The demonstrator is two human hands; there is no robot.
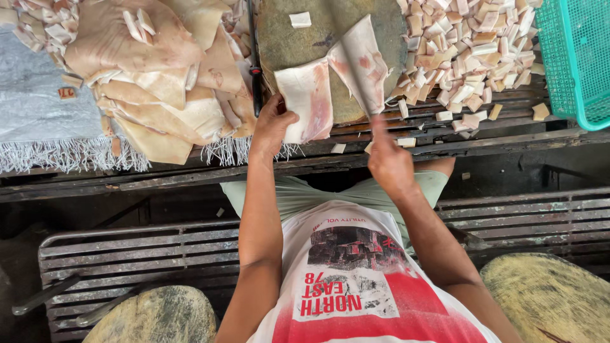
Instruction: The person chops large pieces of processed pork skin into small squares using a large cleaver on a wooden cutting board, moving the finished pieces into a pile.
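Note:
My left hand [272, 126] grips the near edge of a pale pink slab of pork skin [308, 105] that lies on a round wooden chopping block [286, 38]. My right hand [389, 164] is closed around a knife handle, blurred by motion. The knife's broad blade [361, 63] slants up across the block, touching the right side of the slab. A single small cut square [300, 19] rests on the block's far part.
A heap of uncut skin sheets [159, 70] lies to the left on a grey fringed cloth [38, 101]. Several cut squares [470, 51] are piled to the right, beside a green plastic basket [578, 57]. Another knife [256, 73] lies left of the block. Two more round blocks [159, 317] sit below.

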